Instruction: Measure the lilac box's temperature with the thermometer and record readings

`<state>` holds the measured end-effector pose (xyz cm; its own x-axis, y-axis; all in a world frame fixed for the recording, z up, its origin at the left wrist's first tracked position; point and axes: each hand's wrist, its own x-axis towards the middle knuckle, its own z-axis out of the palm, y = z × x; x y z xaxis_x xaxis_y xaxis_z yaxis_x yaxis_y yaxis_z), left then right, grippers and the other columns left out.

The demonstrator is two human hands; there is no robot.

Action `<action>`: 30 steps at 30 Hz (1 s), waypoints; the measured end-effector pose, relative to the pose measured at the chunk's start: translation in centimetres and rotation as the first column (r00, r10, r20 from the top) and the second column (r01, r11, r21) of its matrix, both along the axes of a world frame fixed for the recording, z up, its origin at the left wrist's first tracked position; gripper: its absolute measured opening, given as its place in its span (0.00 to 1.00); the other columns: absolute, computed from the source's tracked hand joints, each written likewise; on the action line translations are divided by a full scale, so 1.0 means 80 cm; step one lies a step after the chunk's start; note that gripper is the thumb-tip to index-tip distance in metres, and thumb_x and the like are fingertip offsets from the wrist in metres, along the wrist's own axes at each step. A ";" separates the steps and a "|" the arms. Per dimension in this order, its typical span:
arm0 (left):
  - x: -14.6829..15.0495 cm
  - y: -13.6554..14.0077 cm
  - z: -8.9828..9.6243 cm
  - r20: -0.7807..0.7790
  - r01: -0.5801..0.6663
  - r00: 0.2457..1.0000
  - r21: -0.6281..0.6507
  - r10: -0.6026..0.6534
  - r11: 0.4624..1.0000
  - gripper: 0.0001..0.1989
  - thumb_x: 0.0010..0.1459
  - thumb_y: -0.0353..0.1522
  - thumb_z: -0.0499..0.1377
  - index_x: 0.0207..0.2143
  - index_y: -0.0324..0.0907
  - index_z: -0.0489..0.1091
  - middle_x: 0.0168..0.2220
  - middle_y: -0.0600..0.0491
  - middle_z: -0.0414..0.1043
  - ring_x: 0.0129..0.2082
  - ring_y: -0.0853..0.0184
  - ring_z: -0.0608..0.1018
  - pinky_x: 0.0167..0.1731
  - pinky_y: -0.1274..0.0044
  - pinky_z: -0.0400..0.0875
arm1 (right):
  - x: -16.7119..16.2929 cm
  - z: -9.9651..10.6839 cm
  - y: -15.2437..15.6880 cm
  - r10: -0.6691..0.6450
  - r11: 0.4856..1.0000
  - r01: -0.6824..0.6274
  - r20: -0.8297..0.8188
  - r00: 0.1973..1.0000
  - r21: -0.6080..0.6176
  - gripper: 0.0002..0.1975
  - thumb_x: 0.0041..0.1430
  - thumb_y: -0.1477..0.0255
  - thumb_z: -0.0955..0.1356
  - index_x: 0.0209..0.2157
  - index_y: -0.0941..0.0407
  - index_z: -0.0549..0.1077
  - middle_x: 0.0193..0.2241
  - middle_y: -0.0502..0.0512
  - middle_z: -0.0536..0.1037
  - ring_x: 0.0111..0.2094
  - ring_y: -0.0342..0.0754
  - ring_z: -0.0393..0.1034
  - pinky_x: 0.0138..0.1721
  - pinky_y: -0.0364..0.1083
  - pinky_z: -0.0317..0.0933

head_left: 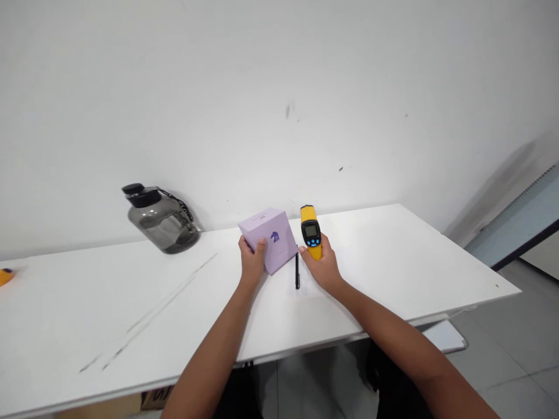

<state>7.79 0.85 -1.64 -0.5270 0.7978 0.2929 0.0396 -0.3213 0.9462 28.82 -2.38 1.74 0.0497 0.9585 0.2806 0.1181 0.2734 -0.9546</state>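
My left hand (pixel 252 260) grips the near left corner of a small lilac box (pixel 271 238) with a dark blue logo; the box is tilted on the white table (pixel 393 262). My right hand (pixel 322 268) is closed around the handle of a yellow infrared thermometer gun (pixel 310 230), whose small screen and blue buttons face me. It stands upright just right of the box. A black pen (pixel 297 271) lies on the table between my two hands.
A smoky grey water jug (pixel 161 219) with a black cap and strap stands at the back left against the white wall. A small orange object (pixel 6 276) sits at the table's far left edge. Floor and a white shelf show beyond the table's right front edge.
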 end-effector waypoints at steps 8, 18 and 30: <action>0.001 -0.002 0.000 -0.003 0.006 1.000 -0.006 -0.006 1.000 0.42 0.46 0.61 0.70 0.53 0.47 0.63 0.57 0.41 0.73 0.57 0.50 0.77 0.59 0.56 0.73 | 0.000 0.001 -0.001 0.004 1.000 -0.004 0.004 1.000 0.002 0.32 0.57 0.55 0.72 0.60 0.54 0.70 0.41 0.54 0.80 0.39 0.53 0.75 0.43 0.53 0.72; 0.003 -0.005 0.005 -0.023 -0.001 1.000 -0.009 0.001 1.000 0.42 0.46 0.62 0.70 0.52 0.47 0.63 0.55 0.41 0.73 0.56 0.50 0.77 0.57 0.57 0.74 | 0.000 0.002 -0.002 0.002 1.000 -0.002 0.003 1.000 -0.002 0.32 0.57 0.56 0.72 0.60 0.54 0.71 0.41 0.54 0.80 0.40 0.53 0.75 0.44 0.54 0.72; 0.003 -0.005 0.003 -0.027 0.003 1.000 0.010 -0.002 1.000 0.40 0.49 0.60 0.70 0.53 0.47 0.64 0.55 0.42 0.73 0.55 0.52 0.78 0.57 0.59 0.75 | 0.006 0.002 0.006 0.027 0.999 -0.026 0.014 1.000 -0.019 0.41 0.56 0.54 0.74 0.67 0.53 0.65 0.42 0.54 0.79 0.40 0.52 0.75 0.45 0.53 0.72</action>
<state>8.04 0.47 -1.42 -0.5167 0.7962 0.3148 0.0645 -0.3305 0.9416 29.28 -1.86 1.90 0.0201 0.9645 0.2634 0.1251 0.2590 -0.9577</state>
